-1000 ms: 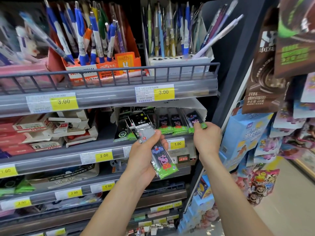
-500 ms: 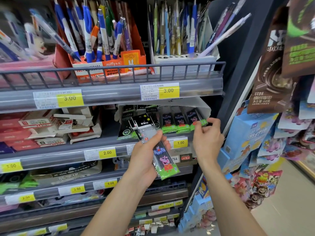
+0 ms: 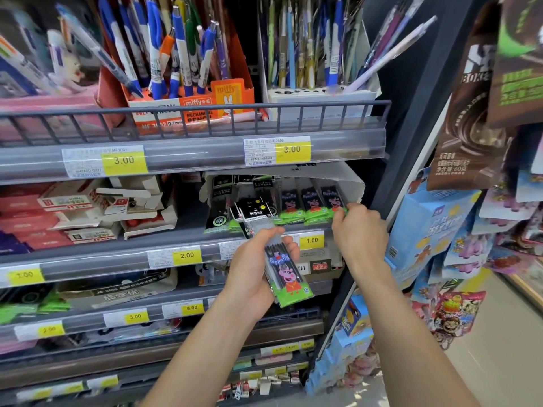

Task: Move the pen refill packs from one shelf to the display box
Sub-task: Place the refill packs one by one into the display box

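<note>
While gripping a fanned stack of Peppa Pig refill packs (image 3: pixel 286 268) in left hand (image 3: pixel 252 277), right hand (image 3: pixel 357 230) pinching packs in far display box (image 3: pixel 357 183): risks loose stack slipping, scattering.

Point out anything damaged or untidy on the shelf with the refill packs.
The white display box holding the Peppa Pig refill packs has a torn, ragged upper flap. Left of it, small white cartons lie open and jumbled, flaps sticking out.
</note>
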`<move>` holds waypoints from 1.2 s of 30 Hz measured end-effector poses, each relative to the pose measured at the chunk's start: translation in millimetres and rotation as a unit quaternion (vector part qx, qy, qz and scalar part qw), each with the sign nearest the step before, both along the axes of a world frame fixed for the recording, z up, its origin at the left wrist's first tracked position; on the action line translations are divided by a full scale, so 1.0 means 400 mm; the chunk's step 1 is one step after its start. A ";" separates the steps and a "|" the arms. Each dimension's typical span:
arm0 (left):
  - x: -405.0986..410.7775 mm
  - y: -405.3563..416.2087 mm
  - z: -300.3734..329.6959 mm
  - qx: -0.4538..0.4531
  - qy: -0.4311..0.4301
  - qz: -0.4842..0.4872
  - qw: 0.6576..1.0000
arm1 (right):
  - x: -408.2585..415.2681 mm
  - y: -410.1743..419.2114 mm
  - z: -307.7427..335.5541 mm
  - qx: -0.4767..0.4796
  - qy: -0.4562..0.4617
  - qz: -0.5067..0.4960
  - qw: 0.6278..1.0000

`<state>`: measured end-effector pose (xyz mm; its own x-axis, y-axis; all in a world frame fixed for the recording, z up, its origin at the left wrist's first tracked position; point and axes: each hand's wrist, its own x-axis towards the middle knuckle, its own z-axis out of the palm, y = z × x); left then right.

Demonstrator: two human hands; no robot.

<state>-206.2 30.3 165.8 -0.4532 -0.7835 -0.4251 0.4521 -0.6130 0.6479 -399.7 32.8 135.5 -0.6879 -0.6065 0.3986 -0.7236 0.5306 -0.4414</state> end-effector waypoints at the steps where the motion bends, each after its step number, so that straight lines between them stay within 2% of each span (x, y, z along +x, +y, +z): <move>1: 0.001 0.002 0.000 0.002 0.002 0.001 1.000 | -0.002 0.001 0.003 0.007 0.001 -0.005 1.000; 3: 0.003 0.005 0.000 0.006 0.008 0.003 1.000 | -0.001 0.005 0.007 -0.012 0.011 -0.007 1.000; 7: 0.012 0.001 0.003 0.008 0.032 0.006 0.999 | 0.031 0.023 0.006 -0.116 0.077 0.043 0.989; 9: 0.015 -0.001 0.003 0.007 0.038 0.006 0.999 | 0.025 0.019 0.006 -0.089 0.089 0.056 0.990; 13: 0.016 0.002 0.003 0.007 0.042 -0.013 0.999 | 0.000 0.012 0.020 0.056 0.040 0.060 0.996; 16: 0.015 -0.003 0.000 0.003 0.032 -0.026 0.999 | 0.022 0.039 0.046 0.034 0.019 0.055 0.998; 19: 0.017 -0.016 -0.005 -0.022 0.013 -0.031 0.999 | 0.083 0.098 0.067 -0.044 -0.121 0.150 0.980; 20: 0.017 -0.023 -0.006 -0.028 0.012 -0.027 0.999 | 0.113 0.120 0.072 -0.047 -0.198 0.201 0.958; 22: 0.019 -0.031 -0.003 -0.044 0.010 -0.020 0.999 | 0.163 0.160 0.071 -0.034 -0.373 0.274 0.886; 24: 0.020 -0.038 -0.001 -0.064 -0.001 -0.010 0.998 | 0.186 0.184 0.059 -0.038 -0.474 0.307 0.824; 29: 0.002 -0.038 -0.017 -0.074 0.001 0.010 0.997 | 0.180 0.185 0.046 -0.108 -0.498 0.251 0.823; 32: -0.007 -0.037 -0.035 -0.095 0.008 0.016 0.995 | 0.170 0.181 0.040 -0.125 -0.480 0.234 0.836; 34: -0.007 -0.039 -0.045 -0.115 -0.023 0.016 0.993 | 0.163 0.186 0.041 -0.112 -0.469 0.240 0.842; 36: -0.008 -0.038 -0.049 -0.126 -0.054 0.021 0.990 | 0.151 0.188 0.040 -0.112 -0.491 0.236 0.831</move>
<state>-209.2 15.2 146.2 -0.3801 -0.8881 -0.2586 0.3940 -0.4084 0.8234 -339.1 107.8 151.5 -0.4549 -0.8873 -0.0763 -0.0598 0.1159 -0.9915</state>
